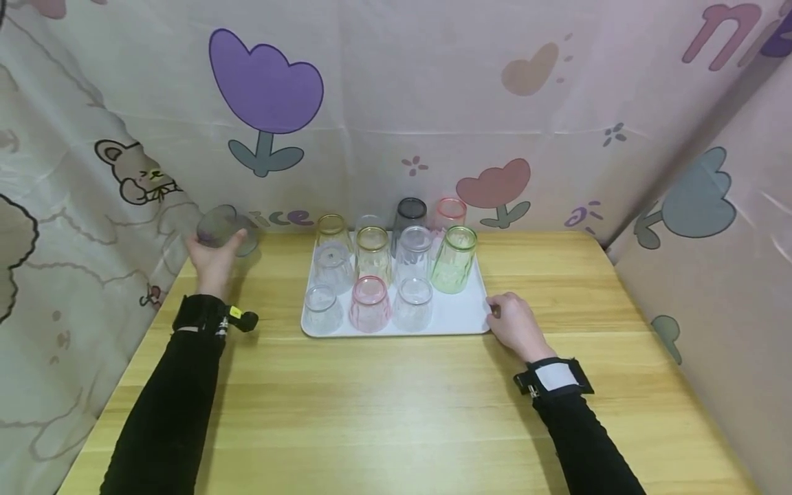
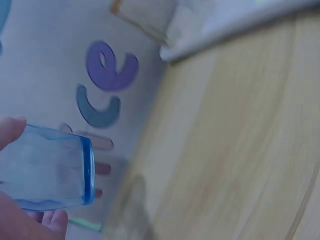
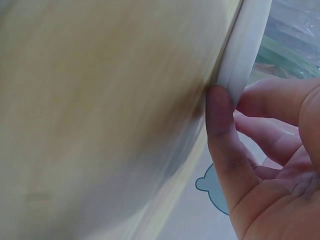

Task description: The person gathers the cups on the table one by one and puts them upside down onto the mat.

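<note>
At the far left of the table, my left hand (image 1: 213,265) holds a clear glass (image 1: 218,227), fingers and thumb around its sides. In the left wrist view, this glass (image 2: 42,167) looks bluish, with a darker blue rim. A second rounded, see-through shape (image 1: 249,242) shows just right of that hand; I cannot tell whether it is another glass. My right hand (image 1: 515,326) pinches the right edge of a white tray (image 1: 460,316) between thumb and fingers, as the right wrist view shows. Several upside-down glasses stand on the tray, among them a pink one (image 1: 370,306) and a green one (image 1: 454,261).
The tray lies on a light wooden table (image 1: 383,412), near its back edge. Amber (image 1: 373,251), dark grey (image 1: 410,218) and red-rimmed (image 1: 450,212) glasses stand toward the tray's rear. Printed curtains (image 1: 383,82) hang behind and along both sides.
</note>
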`<state>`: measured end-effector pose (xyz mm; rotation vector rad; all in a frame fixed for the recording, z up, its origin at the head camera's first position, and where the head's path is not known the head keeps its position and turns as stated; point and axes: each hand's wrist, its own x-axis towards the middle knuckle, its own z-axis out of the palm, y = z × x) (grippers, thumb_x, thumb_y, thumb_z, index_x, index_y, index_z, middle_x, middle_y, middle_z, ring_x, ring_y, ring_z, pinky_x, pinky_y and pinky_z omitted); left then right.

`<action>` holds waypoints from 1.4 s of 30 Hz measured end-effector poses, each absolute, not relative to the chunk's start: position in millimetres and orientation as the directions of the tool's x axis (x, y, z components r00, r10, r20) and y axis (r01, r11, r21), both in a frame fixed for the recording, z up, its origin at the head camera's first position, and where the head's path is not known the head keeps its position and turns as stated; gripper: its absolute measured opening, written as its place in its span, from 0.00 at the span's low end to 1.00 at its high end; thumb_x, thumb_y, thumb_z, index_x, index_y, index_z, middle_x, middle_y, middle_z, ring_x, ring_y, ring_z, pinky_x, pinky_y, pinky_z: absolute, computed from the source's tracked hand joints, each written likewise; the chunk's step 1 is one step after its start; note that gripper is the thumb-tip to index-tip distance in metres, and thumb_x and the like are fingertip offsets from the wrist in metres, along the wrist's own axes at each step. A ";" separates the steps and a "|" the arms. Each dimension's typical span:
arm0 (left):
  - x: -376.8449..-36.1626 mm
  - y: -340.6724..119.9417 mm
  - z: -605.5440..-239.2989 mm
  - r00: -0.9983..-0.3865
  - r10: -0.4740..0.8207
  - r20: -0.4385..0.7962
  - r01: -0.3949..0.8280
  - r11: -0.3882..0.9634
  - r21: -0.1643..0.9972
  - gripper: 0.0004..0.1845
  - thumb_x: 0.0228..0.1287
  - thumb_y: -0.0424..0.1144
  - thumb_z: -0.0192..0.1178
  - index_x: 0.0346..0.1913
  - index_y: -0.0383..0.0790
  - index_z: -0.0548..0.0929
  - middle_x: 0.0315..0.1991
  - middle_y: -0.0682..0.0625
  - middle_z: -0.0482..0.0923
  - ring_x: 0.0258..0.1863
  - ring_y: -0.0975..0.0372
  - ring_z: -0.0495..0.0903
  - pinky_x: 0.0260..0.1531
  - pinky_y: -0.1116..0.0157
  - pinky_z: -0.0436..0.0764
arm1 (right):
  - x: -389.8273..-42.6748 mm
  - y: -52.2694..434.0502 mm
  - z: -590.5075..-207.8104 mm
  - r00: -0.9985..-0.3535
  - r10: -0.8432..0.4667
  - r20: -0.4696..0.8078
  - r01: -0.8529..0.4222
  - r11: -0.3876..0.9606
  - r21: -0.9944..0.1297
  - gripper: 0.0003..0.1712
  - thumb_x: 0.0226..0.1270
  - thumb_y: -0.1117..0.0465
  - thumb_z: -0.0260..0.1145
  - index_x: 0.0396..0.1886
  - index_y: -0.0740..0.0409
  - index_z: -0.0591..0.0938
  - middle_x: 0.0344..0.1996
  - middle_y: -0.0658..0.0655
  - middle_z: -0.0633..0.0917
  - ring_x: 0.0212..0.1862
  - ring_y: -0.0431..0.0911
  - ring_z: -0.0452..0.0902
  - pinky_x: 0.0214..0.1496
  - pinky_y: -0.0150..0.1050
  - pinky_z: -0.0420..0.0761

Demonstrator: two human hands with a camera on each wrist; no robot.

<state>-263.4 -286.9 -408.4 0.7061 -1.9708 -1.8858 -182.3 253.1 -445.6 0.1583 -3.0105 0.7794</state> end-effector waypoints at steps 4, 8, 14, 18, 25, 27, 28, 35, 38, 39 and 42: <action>-256.5 -276.9 -398.5 -0.808 -0.574 -0.133 -0.043 -0.168 0.985 0.48 0.63 0.43 0.74 0.77 0.47 0.53 0.73 0.52 0.56 0.73 0.64 0.56 0.71 0.73 0.62 | -182.3 253.0 -446.3 -0.994 -0.091 0.055 -0.106 0.869 -0.484 0.22 0.62 0.75 0.64 0.57 0.77 0.82 0.50 0.74 0.83 0.49 0.62 0.80 0.53 0.59 0.82; -244.1 -267.0 -387.3 -0.817 -0.552 -0.166 0.022 -0.317 0.948 0.51 0.65 0.42 0.74 0.80 0.49 0.49 0.76 0.55 0.53 0.75 0.65 0.55 0.73 0.74 0.59 | -182.5 252.6 -446.6 -0.994 -0.093 0.057 -0.108 0.869 -0.484 0.23 0.61 0.75 0.64 0.57 0.77 0.82 0.51 0.75 0.83 0.51 0.64 0.80 0.55 0.60 0.81; -225.9 -245.5 -377.6 -0.819 -0.541 -0.192 0.142 -0.515 0.846 0.28 0.65 0.37 0.73 0.57 0.45 0.65 0.55 0.55 0.64 0.55 0.65 0.68 0.64 0.71 0.70 | -181.7 251.7 -445.2 -0.995 -0.088 0.055 -0.104 0.869 -0.484 0.23 0.61 0.75 0.63 0.57 0.77 0.81 0.52 0.76 0.83 0.53 0.65 0.80 0.57 0.61 0.80; -215.1 -230.8 -375.0 -0.836 -0.508 -0.209 0.185 -0.619 0.764 0.26 0.67 0.38 0.71 0.57 0.44 0.65 0.51 0.54 0.64 0.50 0.66 0.69 0.63 0.69 0.73 | -181.7 251.4 -444.7 -0.995 -0.088 0.052 -0.102 0.870 -0.483 0.23 0.61 0.76 0.62 0.57 0.78 0.81 0.52 0.76 0.83 0.54 0.66 0.80 0.59 0.62 0.80; -194.8 -203.8 -371.9 -0.893 -0.407 -0.193 0.187 -0.726 0.662 0.36 0.75 0.45 0.63 0.79 0.45 0.59 0.72 0.48 0.61 0.72 0.57 0.65 0.68 0.71 0.70 | -181.0 252.2 -444.1 -0.994 -0.089 0.059 -0.106 0.871 -0.480 0.23 0.61 0.75 0.63 0.57 0.78 0.81 0.50 0.75 0.84 0.52 0.65 0.80 0.57 0.61 0.80; -189.3 -195.3 -371.2 -0.906 -0.388 -0.173 0.186 -0.727 0.661 0.36 0.78 0.47 0.60 0.81 0.46 0.56 0.74 0.47 0.59 0.73 0.55 0.63 0.68 0.71 0.71 | -180.3 252.8 -443.5 -0.994 -0.091 0.064 -0.111 0.867 -0.486 0.23 0.62 0.73 0.64 0.57 0.78 0.81 0.49 0.75 0.84 0.51 0.64 0.81 0.55 0.61 0.81; -186.8 -191.3 -371.0 -0.913 -0.374 -0.164 0.182 -0.732 0.656 0.36 0.78 0.48 0.58 0.81 0.47 0.55 0.74 0.47 0.58 0.74 0.55 0.62 0.68 0.71 0.71 | -180.1 252.9 -443.3 -0.993 -0.093 0.066 -0.113 0.863 -0.492 0.23 0.63 0.72 0.65 0.57 0.78 0.81 0.49 0.75 0.84 0.50 0.64 0.81 0.55 0.61 0.81; -174.8 -163.4 -372.0 -0.951 -0.300 -0.081 0.183 -0.752 0.633 0.34 0.80 0.53 0.54 0.79 0.45 0.54 0.69 0.46 0.61 0.69 0.57 0.64 0.70 0.69 0.69 | -177.1 244.1 -435.4 -0.990 -0.037 0.136 -0.109 0.811 -0.574 0.26 0.72 0.61 0.67 0.64 0.72 0.79 0.54 0.71 0.81 0.48 0.60 0.83 0.46 0.55 0.85; -170.4 -150.2 -370.9 -0.967 -0.247 -0.067 0.153 -0.766 0.624 0.30 0.81 0.54 0.51 0.75 0.46 0.56 0.66 0.48 0.63 0.66 0.58 0.66 0.71 0.69 0.67 | -173.5 231.8 -424.9 -0.968 -0.026 0.251 -0.181 0.765 -0.618 0.25 0.72 0.61 0.70 0.63 0.69 0.80 0.55 0.68 0.81 0.49 0.60 0.83 0.46 0.54 0.88; -169.0 -145.5 -370.3 -0.970 -0.234 -0.067 0.141 -0.765 0.628 0.29 0.81 0.55 0.50 0.73 0.46 0.57 0.64 0.48 0.64 0.64 0.59 0.67 0.70 0.68 0.67 | -172.4 226.7 -420.7 -0.957 -0.025 0.289 -0.211 0.743 -0.635 0.24 0.71 0.61 0.71 0.62 0.68 0.80 0.55 0.67 0.81 0.49 0.59 0.83 0.46 0.53 0.88; -164.9 -131.8 -369.0 -0.978 -0.197 -0.069 0.112 -0.774 0.624 0.26 0.80 0.57 0.49 0.68 0.47 0.60 0.60 0.49 0.66 0.60 0.60 0.70 0.66 0.69 0.71 | -168.0 211.7 -406.5 -0.919 -0.032 0.393 -0.316 0.656 -0.686 0.23 0.70 0.61 0.73 0.60 0.67 0.81 0.54 0.64 0.82 0.50 0.57 0.84 0.48 0.51 0.89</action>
